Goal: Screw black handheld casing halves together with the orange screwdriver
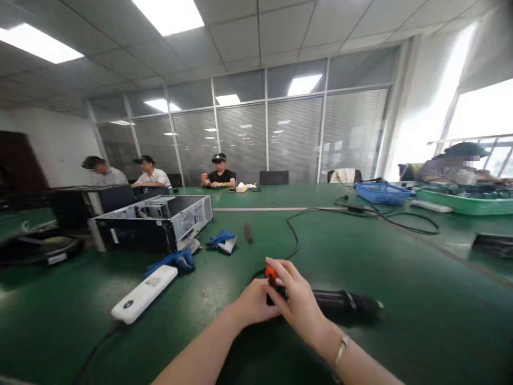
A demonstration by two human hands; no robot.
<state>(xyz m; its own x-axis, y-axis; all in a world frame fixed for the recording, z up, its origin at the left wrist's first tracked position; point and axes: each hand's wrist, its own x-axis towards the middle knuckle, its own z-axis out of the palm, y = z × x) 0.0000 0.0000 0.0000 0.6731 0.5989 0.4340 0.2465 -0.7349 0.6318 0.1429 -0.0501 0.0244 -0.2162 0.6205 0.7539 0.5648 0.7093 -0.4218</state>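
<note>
Near the front of the green table, my two hands meet. My right hand pinches a small orange-and-black piece between thumb and fingers; its exact kind does not show. My left hand is closed just beside it, around something dark that is mostly hidden by the fingers. Behind my right wrist a black stick-shaped tool, resembling an electric screwdriver, lies on the table with its narrow end to the right. A black cable runs from near my hands toward the back right.
An opened computer case lies at left. Around it are blue gloves, a white power strip and a dark reddish-brown bar. A blue basket and green basket stand at right. Several people sit around the table.
</note>
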